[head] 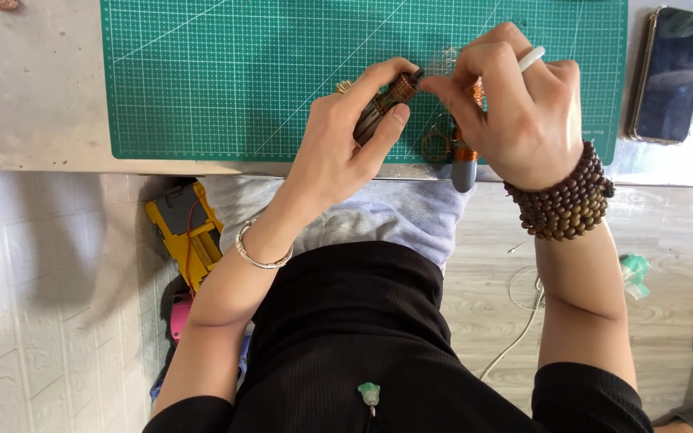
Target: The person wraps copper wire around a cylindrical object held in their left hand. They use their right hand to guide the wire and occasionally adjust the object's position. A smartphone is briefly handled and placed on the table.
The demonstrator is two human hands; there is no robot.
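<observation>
Your left hand (338, 152) held a small dark, cylinder-shaped part wound with copper-coloured wire (385, 108) just above the green gridded cutting mat (202, 72), over the mat's near edge. Its fingers were curled around the part, thumb pressed against the lower side and forefinger arched over the top. Your right hand (523, 112) met it from the other side: thumb and forefinger pinched together at the part's upper end, where the copper winding showed, while a white pen-like tool (532, 58) stuck out behind the knuckles.

The part's long axis ran on a slant, from lower left near your left palm up to the right, and the wound end pointed toward your right fingertips. As to progress, the winding looked at least partly laid on, since copper turns were visible at that end; how much remained to be done could not be told, because your hands covered most of the body.

A grey-handled tool with an orange collar (464, 164) lay under your right hand at the mat's edge, beside a loose loop of thin copper wire (436, 144). A dark smartphone (671, 76) rested on the counter (34, 96) well to the right, and a yellow box-shaped device (186, 228) sat on the floor below.
</observation>
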